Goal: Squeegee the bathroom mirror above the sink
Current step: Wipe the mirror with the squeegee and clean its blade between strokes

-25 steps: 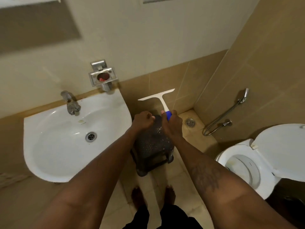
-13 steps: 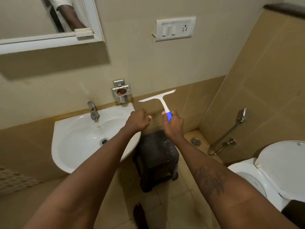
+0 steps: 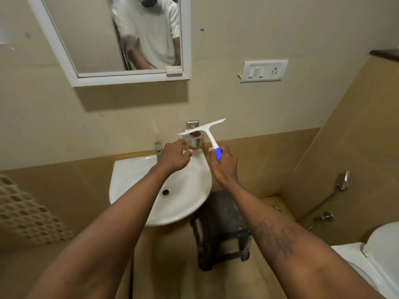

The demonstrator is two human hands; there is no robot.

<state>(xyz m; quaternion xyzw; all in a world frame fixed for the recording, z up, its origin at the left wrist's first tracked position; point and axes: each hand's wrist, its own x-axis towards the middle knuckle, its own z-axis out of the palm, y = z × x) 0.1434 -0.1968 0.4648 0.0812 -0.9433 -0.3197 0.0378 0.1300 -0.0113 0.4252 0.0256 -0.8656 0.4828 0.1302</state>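
white squeegee [image 3: 203, 131] at mid-frame, blue handle gripped in the right hand [image 3: 224, 167]; left hand [image 3: 174, 156] curled, empty, just below the blade. best lift it to the mirror [image 3: 121, 35], upper left, blade flat, and pull down evenly.

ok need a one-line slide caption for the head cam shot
Right hand grips a white squeegee by its blue handle above the sink, below the mirror; left hand curled, empty.

Mirror [image 3: 103, 35] above sink [image 3: 187, 190] — stool [image 3: 222, 223] right, below it.
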